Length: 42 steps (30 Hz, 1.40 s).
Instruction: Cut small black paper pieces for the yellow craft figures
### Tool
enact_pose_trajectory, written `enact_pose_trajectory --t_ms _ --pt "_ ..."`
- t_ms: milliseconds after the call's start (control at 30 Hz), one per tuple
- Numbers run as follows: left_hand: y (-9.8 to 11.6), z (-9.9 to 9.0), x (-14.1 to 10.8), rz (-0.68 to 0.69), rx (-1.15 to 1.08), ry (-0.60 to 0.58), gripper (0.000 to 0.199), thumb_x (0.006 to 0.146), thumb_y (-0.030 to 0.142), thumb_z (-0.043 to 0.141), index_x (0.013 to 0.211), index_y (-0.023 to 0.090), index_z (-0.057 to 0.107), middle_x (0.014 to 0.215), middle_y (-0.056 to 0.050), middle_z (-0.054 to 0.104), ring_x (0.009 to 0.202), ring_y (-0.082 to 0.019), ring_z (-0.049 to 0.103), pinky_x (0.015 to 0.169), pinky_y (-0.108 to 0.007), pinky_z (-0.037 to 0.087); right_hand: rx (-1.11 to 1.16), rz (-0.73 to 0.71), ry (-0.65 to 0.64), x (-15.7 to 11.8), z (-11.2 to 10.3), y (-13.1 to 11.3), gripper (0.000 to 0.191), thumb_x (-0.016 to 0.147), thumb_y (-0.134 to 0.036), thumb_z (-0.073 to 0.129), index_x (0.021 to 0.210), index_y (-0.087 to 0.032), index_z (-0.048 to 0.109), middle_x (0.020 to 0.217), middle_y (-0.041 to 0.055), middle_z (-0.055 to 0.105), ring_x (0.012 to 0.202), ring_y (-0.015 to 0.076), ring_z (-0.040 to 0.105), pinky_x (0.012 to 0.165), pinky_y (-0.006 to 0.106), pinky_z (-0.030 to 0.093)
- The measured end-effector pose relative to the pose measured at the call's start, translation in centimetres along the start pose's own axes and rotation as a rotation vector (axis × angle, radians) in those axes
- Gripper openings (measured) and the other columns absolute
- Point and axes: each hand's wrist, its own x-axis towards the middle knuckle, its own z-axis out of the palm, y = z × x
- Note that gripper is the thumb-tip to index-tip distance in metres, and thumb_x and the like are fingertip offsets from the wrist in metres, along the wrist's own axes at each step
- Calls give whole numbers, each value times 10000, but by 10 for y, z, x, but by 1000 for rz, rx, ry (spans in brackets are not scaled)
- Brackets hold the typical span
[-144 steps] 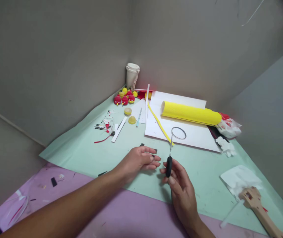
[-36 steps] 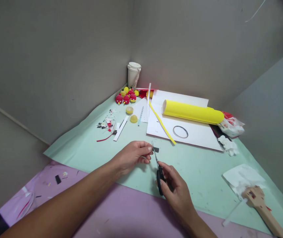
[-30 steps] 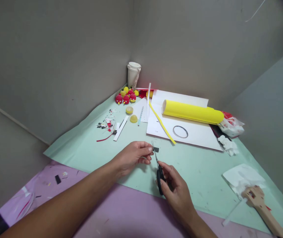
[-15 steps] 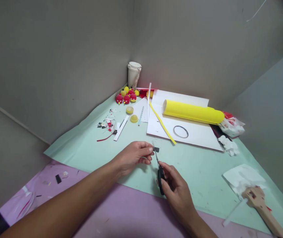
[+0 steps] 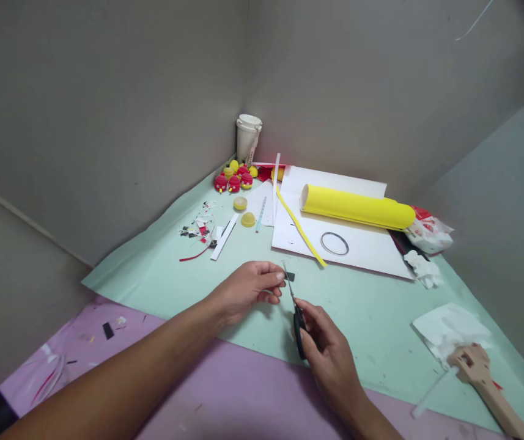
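Between the thumb and forefinger of my left hand (image 5: 255, 284) a small dark strip (image 5: 290, 277) is pinched, its free end sticking out to the right. My right hand (image 5: 328, 339) grips black-handled scissors (image 5: 299, 333), with fingers around the loops. The thin metal blades point away from me and cross the dark strip close to my left fingertips. Both hands are above the light green sheet (image 5: 252, 330). How far the blades have cut into the strip is too small to make out.
Beyond my hands lie a yellow strip (image 5: 301, 227), a ring (image 5: 334, 244), white paper (image 5: 362, 253) and a yellow roll (image 5: 357, 208). Paper scraps (image 5: 200, 229) and small red-yellow figures (image 5: 234, 182) are at the left, near a white cup (image 5: 248, 137). A glue gun (image 5: 484, 379) lies at right.
The scissors' handles have drawn closer together and the blades have narrowed on the dark strip. My left hand has stayed in place.
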Motion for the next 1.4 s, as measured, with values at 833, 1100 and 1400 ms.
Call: enact_pose_trajectory --t_ms 833,1100,1400 --pt "0 2 -1 22 35 35 239 772 344 703 790 139 581 767 -11 591 617 -85 529 622 -256 431 13 10 10 -1 -1 2 393 898 -256 543 1289 -236 572 1032 72 627 860 186 604 698 267 511" --pt "-3 -1 1 39 73 36 204 809 327 655 818 136 584 774 -16 589 636 -95 554 628 -255 444 46 109 76 1 -2 -4 352 891 -281 539 1224 -198 617 862 43 614 683 153 560 644 258 507" --pt "-2 -1 2 89 120 136 155 780 264 656 807 138 570 823 -67 663 649 -120 613 608 -258 484 148 186 116 0 -1 -4 398 901 -319 532 1281 -209 572 887 49 618 723 162 573 671 269 510"
